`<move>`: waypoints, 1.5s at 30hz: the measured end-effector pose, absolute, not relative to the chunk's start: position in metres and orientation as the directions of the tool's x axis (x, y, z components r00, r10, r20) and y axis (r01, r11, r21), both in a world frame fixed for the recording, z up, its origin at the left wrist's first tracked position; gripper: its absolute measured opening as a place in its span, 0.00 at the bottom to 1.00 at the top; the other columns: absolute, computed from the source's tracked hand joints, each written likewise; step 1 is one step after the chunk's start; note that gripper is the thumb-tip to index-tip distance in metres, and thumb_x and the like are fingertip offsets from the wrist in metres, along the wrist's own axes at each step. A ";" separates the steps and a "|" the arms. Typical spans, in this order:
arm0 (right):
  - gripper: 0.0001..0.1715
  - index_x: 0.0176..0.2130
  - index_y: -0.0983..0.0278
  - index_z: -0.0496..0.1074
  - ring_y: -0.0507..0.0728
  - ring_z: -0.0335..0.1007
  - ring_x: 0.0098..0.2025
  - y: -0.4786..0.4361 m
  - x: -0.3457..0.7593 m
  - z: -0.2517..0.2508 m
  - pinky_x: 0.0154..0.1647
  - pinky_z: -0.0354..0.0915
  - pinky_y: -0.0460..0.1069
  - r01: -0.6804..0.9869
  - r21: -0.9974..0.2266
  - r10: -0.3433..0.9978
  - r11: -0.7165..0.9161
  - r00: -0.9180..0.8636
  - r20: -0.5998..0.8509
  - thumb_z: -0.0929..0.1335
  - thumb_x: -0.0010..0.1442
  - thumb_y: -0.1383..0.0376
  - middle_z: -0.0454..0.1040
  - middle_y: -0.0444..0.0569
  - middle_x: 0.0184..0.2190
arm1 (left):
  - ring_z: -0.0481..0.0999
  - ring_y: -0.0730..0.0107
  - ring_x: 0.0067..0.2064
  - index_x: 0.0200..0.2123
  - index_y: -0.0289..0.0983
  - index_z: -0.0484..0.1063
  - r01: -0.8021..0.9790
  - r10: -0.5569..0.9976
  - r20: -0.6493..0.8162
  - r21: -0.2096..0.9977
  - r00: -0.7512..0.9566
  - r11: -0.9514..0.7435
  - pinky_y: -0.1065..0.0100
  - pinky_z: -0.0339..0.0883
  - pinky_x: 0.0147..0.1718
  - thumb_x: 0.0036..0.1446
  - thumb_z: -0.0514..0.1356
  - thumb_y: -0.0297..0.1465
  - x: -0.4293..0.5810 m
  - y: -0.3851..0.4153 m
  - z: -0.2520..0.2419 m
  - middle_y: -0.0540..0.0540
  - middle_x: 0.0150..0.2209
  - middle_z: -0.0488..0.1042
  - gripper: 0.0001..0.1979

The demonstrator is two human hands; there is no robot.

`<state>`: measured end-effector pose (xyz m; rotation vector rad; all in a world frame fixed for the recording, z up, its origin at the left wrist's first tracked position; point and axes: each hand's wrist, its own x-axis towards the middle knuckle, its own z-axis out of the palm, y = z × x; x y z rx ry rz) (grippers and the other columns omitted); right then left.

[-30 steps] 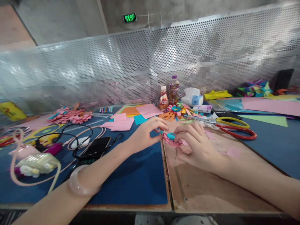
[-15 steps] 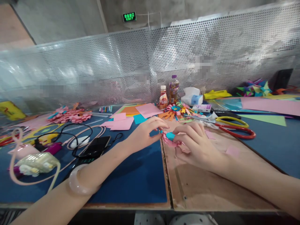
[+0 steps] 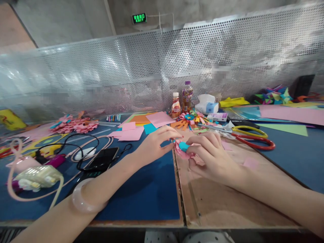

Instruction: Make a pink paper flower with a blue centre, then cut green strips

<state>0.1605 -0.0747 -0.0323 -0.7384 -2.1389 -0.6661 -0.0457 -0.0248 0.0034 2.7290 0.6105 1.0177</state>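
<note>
A black smartphone [image 3: 103,158] lies on the blue table mat [image 3: 141,199] beside the left hand [image 3: 154,145], whose thumb and fingertips pinch a small pink paper flower with a teal rolled centre [image 3: 183,148], held over the seam between the mat and a bare brown wooden board [image 3: 227,202]. The right hand [image 3: 212,158], fingers curled, grips the flower's other side. Red-handled scissors [image 3: 272,145] lie beyond it.

A small crumpled pink paper flower [image 3: 182,151] with a teal rolled centre sits above the brown board.

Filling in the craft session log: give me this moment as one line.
left hand: pinching pink paper flower | right hand: gripping same flower | under: wooden board | nearby: scissors
</note>
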 end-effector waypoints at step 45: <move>0.11 0.36 0.65 0.63 0.59 0.62 0.37 -0.074 0.159 -0.032 0.36 0.57 0.54 0.678 0.161 0.285 0.717 -0.496 0.820 0.66 0.50 0.73 0.71 0.53 0.35 | 0.73 0.78 0.32 0.37 0.36 0.69 0.376 0.417 0.642 0.210 0.643 -0.903 0.76 0.67 0.31 0.55 0.58 0.25 -0.045 -0.027 -0.001 0.50 0.34 0.73 0.05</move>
